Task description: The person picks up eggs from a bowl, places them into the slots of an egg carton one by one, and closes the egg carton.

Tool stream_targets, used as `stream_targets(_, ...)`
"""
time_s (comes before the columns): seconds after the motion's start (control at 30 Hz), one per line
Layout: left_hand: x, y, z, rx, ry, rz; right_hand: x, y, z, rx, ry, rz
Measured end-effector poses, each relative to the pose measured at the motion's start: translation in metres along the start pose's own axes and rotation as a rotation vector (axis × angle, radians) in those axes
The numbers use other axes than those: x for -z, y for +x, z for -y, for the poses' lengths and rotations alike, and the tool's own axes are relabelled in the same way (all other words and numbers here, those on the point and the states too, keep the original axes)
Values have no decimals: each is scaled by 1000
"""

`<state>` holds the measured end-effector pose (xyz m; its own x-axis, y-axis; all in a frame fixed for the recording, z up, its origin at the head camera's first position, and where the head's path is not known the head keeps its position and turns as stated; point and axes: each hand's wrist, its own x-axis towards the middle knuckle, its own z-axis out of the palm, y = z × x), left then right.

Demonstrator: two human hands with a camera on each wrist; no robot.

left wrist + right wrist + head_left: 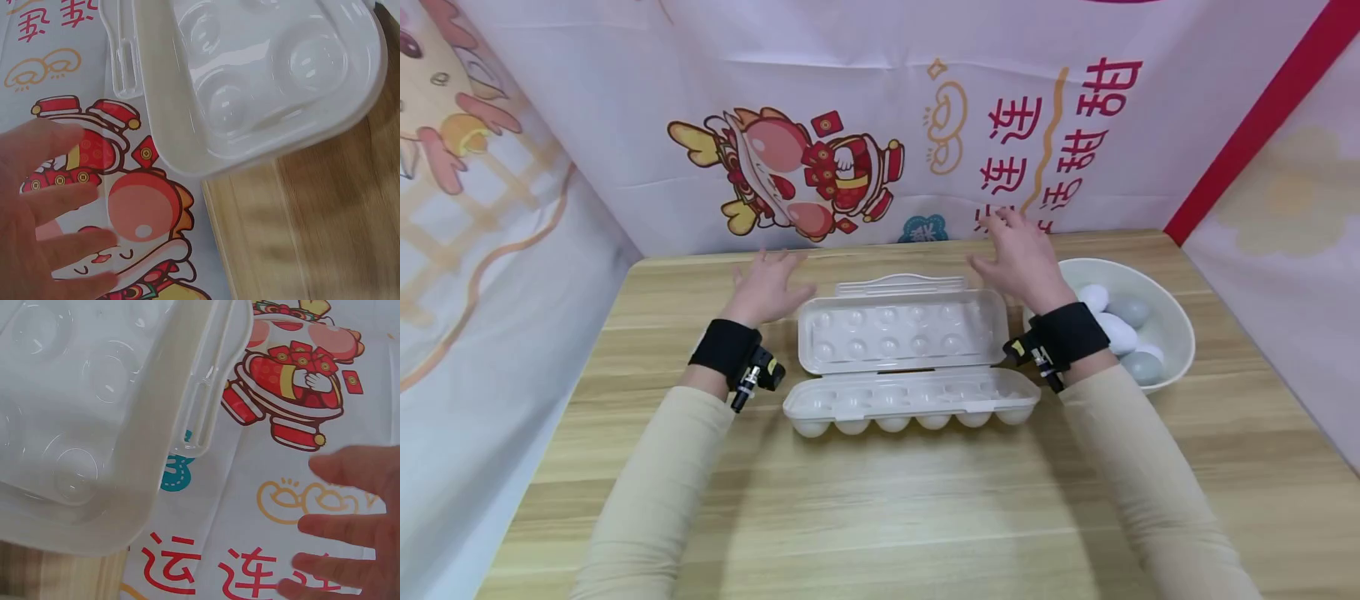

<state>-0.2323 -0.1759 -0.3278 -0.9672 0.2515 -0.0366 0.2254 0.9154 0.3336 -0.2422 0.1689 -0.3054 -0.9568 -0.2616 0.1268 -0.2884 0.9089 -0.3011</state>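
Observation:
A white plastic egg carton (912,392) lies on the table with its lid (902,332) folded back and its cups showing no eggs. My left hand (765,287) hovers by the lid's left end, fingers spread and holding nothing. Over the lid's right end my right hand (1021,258) is likewise spread, with nothing in it. Each wrist view has a corner of the lid (262,81) beside the spread fingers, apart from them. To the right of that hand stands a white bowl (1180,337) with several white and pale grey eggs (1116,333), partly hidden by the wrist.
The wooden table (880,517) meets a printed cloth (865,50) hung along its far edge. More cloth hangs at the left and right sides. Each wrist wears a black strap (726,346) with a small camera.

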Motion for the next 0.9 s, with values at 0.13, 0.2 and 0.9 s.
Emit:
stream_targets(0.13, 0, -5, 6, -77, -9, -17, 4, -8, -3, -11, 32, -53)
stream_targets(0.2, -1, -9, 9, -110, -34, -39, 6, -13, -6, -15, 38, -74)
stream_targets(0.9, -37, -61, 36, -92, -216, 168, 20, -72, -51, -125, -24, 101)
